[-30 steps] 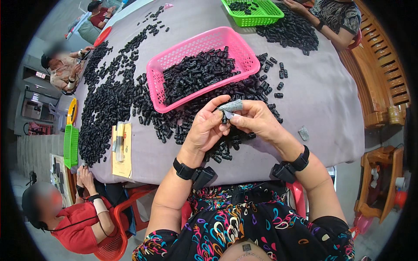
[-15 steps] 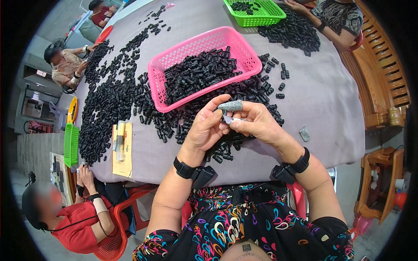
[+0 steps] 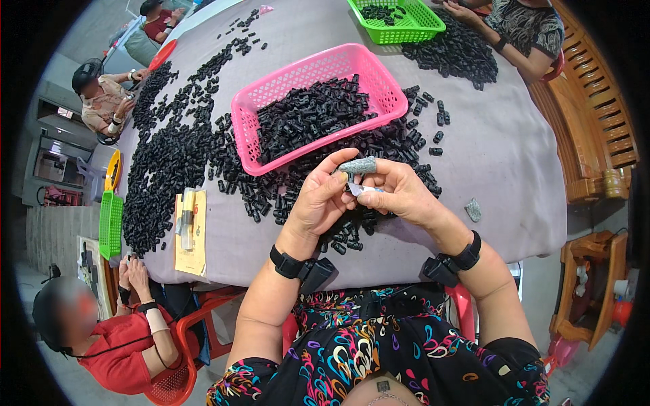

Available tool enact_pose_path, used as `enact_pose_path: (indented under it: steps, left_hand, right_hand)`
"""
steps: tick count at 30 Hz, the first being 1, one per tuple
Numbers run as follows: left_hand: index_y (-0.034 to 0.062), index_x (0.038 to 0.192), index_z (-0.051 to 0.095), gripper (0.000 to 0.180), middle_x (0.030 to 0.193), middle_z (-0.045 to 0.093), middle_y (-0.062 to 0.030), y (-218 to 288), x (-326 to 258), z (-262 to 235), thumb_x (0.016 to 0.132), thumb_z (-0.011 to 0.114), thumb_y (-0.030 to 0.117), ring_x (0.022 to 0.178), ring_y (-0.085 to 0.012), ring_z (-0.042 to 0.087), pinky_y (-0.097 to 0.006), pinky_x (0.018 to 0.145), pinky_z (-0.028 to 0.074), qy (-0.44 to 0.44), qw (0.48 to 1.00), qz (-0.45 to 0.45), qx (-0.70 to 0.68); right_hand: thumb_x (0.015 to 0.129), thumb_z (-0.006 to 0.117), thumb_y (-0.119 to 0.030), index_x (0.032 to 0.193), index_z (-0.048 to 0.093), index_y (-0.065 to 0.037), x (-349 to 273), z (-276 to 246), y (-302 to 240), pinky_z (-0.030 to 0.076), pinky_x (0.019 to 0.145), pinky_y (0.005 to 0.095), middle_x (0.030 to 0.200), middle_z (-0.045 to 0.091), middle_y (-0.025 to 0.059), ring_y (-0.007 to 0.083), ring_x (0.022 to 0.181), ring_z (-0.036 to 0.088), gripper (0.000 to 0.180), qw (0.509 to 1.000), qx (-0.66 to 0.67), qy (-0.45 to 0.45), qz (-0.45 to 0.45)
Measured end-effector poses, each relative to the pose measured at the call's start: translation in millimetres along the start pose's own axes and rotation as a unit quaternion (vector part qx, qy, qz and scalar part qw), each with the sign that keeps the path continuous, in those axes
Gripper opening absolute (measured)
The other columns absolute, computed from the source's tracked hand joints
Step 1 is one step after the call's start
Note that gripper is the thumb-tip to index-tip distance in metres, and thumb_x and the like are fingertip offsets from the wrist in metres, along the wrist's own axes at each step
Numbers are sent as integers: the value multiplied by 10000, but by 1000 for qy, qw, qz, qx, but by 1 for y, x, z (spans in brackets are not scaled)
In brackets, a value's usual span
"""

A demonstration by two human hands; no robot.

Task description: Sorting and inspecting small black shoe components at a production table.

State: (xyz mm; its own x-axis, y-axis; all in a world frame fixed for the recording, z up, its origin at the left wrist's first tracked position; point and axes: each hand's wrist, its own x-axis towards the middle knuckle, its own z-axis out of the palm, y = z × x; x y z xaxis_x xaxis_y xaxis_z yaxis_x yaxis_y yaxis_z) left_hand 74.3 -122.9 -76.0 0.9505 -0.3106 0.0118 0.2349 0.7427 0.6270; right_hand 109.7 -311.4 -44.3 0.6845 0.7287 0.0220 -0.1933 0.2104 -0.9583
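Since earlier frame, pale scrap (image 3: 357, 190) shifting slightly at fingertips. I'm seeing grey tablecloth (image 3: 511, 152) lying mostly bare on right, out to its edge; pink basket (image 3: 379, 88) and black pieces (image 3: 169, 155) crowding room ahead. Right hand (image 3: 399, 189), index wearing grey finger cover (image 3: 359, 164), pinching scrap; left hand (image 3: 321, 199) gripping small dark piece (image 3: 348, 192), mostly hidden between both hands.

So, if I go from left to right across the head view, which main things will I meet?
Green basket at the table's left side → yellow envelope → pink basket → loose grey finger cover → wooden bench.
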Motion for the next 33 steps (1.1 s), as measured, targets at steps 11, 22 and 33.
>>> enact_pose_path:
  steps: [11, 22, 33]
  left_hand:
    - [37, 1342, 461, 478, 998, 623, -77, 0, 1, 3, 913, 642, 150, 705, -89, 581, -236, 601, 523, -3, 1000, -5, 3]
    - [18, 1089, 644, 177, 807, 627, -4, 52, 7, 17, 917, 607, 37, 662, -70, 592, -210, 619, 511, 180, 908, 198, 324]
    - [-2, 1207, 598, 328, 1031, 625, -23, 48, 3, 22, 882, 641, 8, 829, -74, 602, -198, 744, 493, 220, 755, 228, 574]
  right_hand:
    - [898, 680, -197, 1113, 641, -50, 0, -4, -1, 319, 489, 170, 743, 570, -68, -3, 585, 434, 263, 1000, -11, 19, 11]
    - [898, 641, -141, 1189, 615, -46, 2, -12, 1, 351, 518, 173, 738, 543, -43, 25, 589, 443, 307, 997, 55, 52, -12]
    - [871, 688, -106, 1150, 634, -56, 5, -15, 3, 357, 519, 157, 780, 566, -91, -15, 593, 450, 288, 993, 16, 112, -32]
